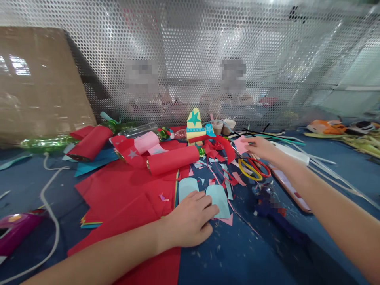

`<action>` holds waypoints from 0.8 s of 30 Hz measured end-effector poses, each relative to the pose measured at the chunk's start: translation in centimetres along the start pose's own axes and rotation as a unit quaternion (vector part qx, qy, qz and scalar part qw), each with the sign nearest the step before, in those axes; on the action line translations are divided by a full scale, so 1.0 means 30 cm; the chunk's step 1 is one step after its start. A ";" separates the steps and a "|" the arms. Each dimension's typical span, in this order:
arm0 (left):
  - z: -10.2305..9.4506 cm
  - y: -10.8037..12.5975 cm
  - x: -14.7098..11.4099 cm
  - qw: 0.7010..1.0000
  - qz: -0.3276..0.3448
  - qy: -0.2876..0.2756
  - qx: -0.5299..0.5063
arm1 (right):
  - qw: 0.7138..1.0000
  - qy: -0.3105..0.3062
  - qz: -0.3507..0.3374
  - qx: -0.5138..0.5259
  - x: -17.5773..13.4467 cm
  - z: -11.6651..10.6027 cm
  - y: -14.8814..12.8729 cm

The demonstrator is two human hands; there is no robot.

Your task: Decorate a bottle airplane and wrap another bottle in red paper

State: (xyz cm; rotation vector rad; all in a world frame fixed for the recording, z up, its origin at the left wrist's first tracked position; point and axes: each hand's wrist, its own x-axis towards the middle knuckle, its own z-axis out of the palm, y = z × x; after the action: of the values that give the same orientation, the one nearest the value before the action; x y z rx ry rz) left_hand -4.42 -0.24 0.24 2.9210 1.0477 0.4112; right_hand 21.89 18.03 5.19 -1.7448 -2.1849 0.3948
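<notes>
My left hand (191,219) rests palm down with its fingers stretched over two light blue paper cutouts with rounded tops. The left cutout (188,187) lies beside the red sheets, and my fingertips touch the right cutout (218,200). A corner of pink paper (228,220) sticks out under the right one. Farther forward, my right hand (259,147) pinches a small pink piece of paper (241,145) between thumb and fingers. Just below that hand lie scissors with yellow and red handles (252,170), among narrow paper scraps.
Red paper sheets (118,194) cover the left middle. Red-wrapped bottles (172,159) and a yellow cutout with a blue star (194,118) stand behind. A glue gun (276,217) and phone (289,186) lie right; a purple device (20,229) with a cord lies left. Metal mesh closes the back.
</notes>
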 end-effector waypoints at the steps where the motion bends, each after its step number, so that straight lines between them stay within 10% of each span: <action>1: 0.003 -0.001 -0.001 1.000 0.005 0.003 0.000 | 1.000 -0.013 -0.004 -0.006 0.008 0.012 -0.007; 13: 0.032 -0.019 -0.012 0.987 -0.088 0.091 -0.103 | 1.000 -0.014 -0.007 -0.021 0.029 0.052 -0.143; 24: 0.039 -0.017 -0.010 0.990 -0.082 0.108 -0.045 | 0.969 -0.093 0.080 0.215 -0.090 -0.041 -0.169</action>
State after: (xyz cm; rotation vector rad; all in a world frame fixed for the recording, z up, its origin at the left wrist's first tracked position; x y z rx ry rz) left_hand -4.66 0.06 -1.00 2.7309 1.2454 0.7609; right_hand 18.44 14.30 8.16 -1.6917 -1.8887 1.0254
